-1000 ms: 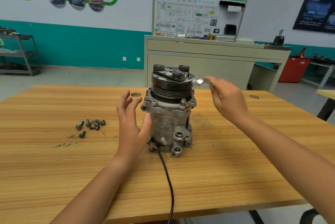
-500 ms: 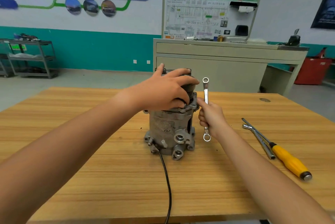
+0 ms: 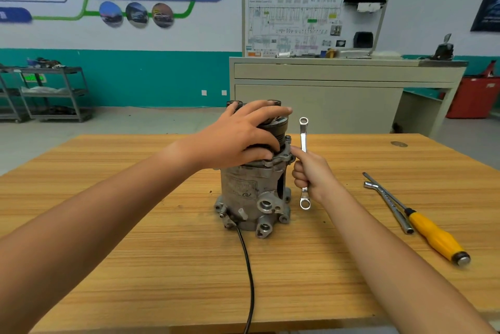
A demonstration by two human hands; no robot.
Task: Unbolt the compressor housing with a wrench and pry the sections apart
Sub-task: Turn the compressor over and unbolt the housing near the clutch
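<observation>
Angles in from the lower left with a bare left forearm, wrist almost straight, and sets the left hand point(image 3: 238, 136) palm down over the top of the upright grey cast-metal compressor point(image 3: 249, 193), fingers spread and curled round its black pulley, thumb low on the near side. Angles in from the lower right with a bare right forearm. Wraps the right hand point(image 3: 311, 175) in a fist round the shank of the bright-steel double-ring wrench point(image 3: 303, 132), held upright, index finger stretched up and left to the compressor's flange.
</observation>
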